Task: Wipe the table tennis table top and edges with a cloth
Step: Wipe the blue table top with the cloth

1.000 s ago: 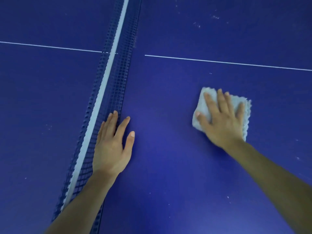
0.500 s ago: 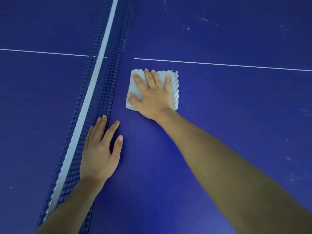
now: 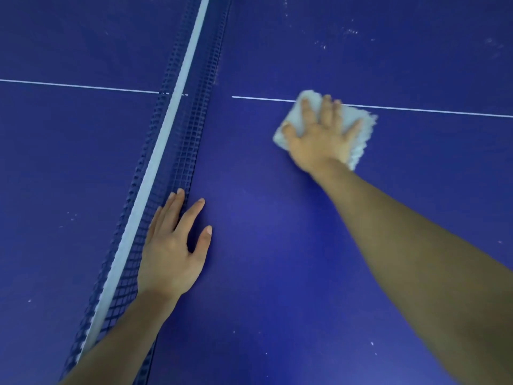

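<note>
A folded white cloth lies flat on the blue table top, over the white centre line. My right hand presses on it with straight, spread fingers; hand and cloth are motion-blurred. My left hand rests flat on the table beside the net, fingers straight, its outer fingers touching the mesh.
The net with its white top band runs from the lower left to the top middle and splits the table. A thin white line crosses both halves. Small white specks dot the surface at the top right and lower right.
My right hand has slid the cloth from beside the net to the right and slightly away, onto the white line. My left hand stays by the net.
</note>
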